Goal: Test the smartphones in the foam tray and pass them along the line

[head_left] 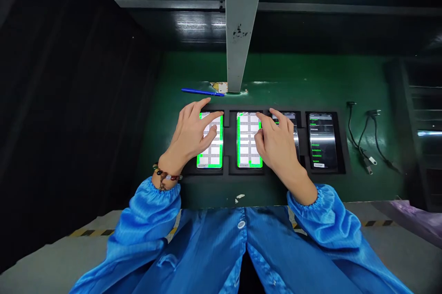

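Note:
Several phones lie side by side in a black holder (300, 172) on a green mat. My left hand (191, 135) rests over the leftmost phone (211, 147), fingers spread, fingertips touching its grid screen edged in green. My right hand (276, 140) lies with fingers apart over the second phone (247, 140), which shows the same grid, and it partly covers the third phone (292, 121). The fourth phone (322, 140), at the right, shows a dark screen with green text and is untouched. Neither hand holds anything.
A blue pen (202, 92) lies behind the holder beside a grey upright post (240, 27). Loose cables (362, 142) with plugs lie to the right. A black curtain closes off the left side. The table's front edge has yellow-black tape (90, 232).

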Demonstrator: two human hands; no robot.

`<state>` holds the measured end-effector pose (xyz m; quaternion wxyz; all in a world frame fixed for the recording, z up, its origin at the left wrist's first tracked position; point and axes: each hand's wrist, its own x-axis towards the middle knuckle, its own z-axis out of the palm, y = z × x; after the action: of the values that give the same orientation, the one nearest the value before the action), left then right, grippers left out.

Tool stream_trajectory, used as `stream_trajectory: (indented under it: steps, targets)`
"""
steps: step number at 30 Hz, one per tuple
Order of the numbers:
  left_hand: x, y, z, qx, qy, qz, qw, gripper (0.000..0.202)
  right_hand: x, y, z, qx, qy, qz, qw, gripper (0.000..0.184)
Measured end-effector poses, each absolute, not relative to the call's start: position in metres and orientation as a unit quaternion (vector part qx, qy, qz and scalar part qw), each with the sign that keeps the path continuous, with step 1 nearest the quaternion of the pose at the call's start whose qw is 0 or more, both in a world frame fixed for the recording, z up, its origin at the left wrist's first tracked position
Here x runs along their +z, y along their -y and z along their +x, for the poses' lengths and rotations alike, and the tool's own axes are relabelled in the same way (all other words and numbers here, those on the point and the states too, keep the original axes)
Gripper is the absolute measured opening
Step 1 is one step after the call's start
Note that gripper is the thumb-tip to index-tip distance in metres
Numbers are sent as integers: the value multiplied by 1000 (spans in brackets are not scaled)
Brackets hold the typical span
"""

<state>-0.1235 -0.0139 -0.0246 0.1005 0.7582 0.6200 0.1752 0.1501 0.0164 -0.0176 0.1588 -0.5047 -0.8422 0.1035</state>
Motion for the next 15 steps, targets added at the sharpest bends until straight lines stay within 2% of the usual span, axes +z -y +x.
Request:
stream_trajectory:
  steps: [9, 15]
  targets:
    - [-36, 41, -137, 229, -719, 654, 45, 41, -24, -25, 127, 150, 877, -421, 178, 47]
    - [-36, 38, -136, 224, -703, 674, 42, 40, -25, -23, 148, 128, 845, -477, 202, 44]
